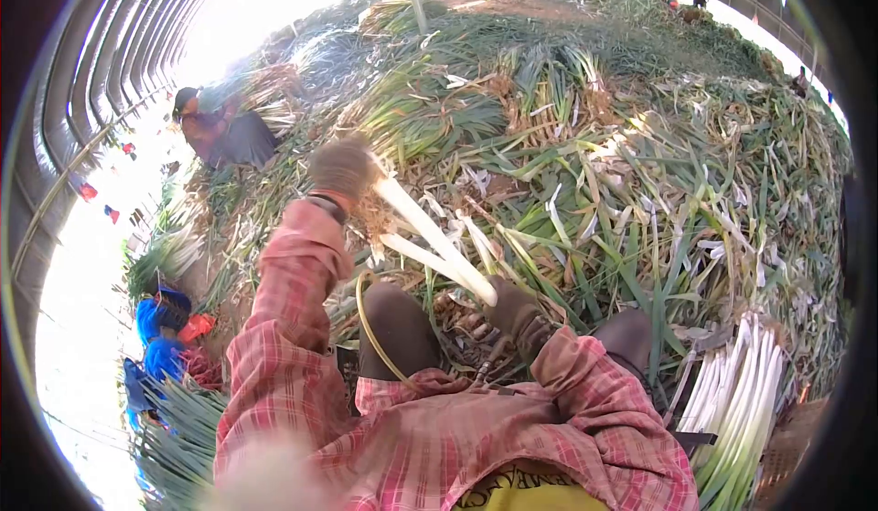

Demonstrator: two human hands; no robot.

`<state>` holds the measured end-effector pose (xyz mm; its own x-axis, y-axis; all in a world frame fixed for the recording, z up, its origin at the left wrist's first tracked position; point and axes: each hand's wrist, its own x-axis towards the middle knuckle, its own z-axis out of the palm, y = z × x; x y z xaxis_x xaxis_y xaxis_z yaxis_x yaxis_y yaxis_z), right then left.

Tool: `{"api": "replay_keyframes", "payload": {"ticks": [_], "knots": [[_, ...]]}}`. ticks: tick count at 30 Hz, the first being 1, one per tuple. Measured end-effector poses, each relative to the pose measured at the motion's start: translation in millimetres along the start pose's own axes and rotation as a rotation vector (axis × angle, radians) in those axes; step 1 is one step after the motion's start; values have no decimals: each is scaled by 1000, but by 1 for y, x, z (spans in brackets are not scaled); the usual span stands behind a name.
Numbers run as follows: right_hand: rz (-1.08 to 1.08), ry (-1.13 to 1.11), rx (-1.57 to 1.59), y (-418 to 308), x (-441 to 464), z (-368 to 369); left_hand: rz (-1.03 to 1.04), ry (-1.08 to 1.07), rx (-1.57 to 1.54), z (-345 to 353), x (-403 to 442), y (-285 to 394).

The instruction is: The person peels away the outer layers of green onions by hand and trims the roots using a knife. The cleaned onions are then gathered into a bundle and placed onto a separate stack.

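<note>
My right hand [518,317], in a dark glove, is closed around the lower right end of long white-stemmed green onions [422,218]. Two pale stalks slant up and left from it, with brown stringy roots [373,214] near their far end. At that far end is my gloved left hand [342,171], rounded and smeared by motion. The upper stalk's tip meets its edge, and its fingers cannot be made out. Loose leaves and peelings [457,314] lie between my knees, below the stalks.
Trimmed white green onions [739,374] lie in a bundle at my right, near a brown basket [794,447]. Unpeeled heaps [439,113] spread ahead. A yellowish hoop [370,328] rises by my left knee. Blue bags [165,357] sit at left; a person [229,132] works beyond.
</note>
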<state>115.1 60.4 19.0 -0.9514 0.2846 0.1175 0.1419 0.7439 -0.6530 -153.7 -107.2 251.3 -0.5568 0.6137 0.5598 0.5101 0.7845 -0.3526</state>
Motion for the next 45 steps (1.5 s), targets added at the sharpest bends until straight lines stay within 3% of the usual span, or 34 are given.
{"api": "replay_keyframes", "payload": {"ticks": [1,2,4,5,7,10,11,13,15,16,17,19,20,21,22,25,27,29,34,38,41,44,45], "knots": [[22,16,0,7,2,4,-199,19,15,15,10,-32],[41,-23,38,7,0,0,-132,66,-42,31,4,-72],[63,-100,99,4,3,-25,-94,52,-162,34,-10,-85],[-13,28,69,26,13,0,-119,-1,-217,23,-28,-68],[4,49,42,29,20,0,205,-248,-849,60,-56,-57],[32,4,86,30,20,-5,-8,-855,-770,-14,-71,31],[12,-1,96,35,18,-3,-16,-845,-690,1,-74,31],[10,-38,113,33,21,-3,-21,-540,-500,53,-65,-13],[-73,-27,156,49,16,7,-178,-243,-322,72,-47,-73],[-113,-17,177,53,21,10,-380,-304,-377,46,-38,-89],[-73,-37,171,44,25,3,-228,-123,-145,46,-40,-95],[21,-99,152,23,14,-21,75,153,-55,31,-55,-62],[38,-123,163,21,17,-19,231,265,-201,-8,-54,-21],[61,-145,173,21,20,-18,457,-31,-181,-57,-54,18],[89,-170,181,23,19,-16,571,-145,-255,-94,-63,54],[-66,-173,205,36,10,-7,775,254,-294,-35,-87,83],[-220,-125,362,18,6,-27,842,285,-302,-49,-77,79],[-144,-220,477,6,7,-50,915,305,-301,-69,-63,71],[-236,-235,486,18,15,-59,902,195,-187,-96,-31,55],[-164,-243,349,4,13,-64,943,137,-149,-108,-21,43],[-278,-75,362,-7,4,-53,931,178,-248,-100,-31,51],[-468,115,265,-15,-4,-37,1051,266,-229,-92,-53,79],[-391,147,207,-26,-15,-37,931,-73,-225,-84,-53,84]]}}
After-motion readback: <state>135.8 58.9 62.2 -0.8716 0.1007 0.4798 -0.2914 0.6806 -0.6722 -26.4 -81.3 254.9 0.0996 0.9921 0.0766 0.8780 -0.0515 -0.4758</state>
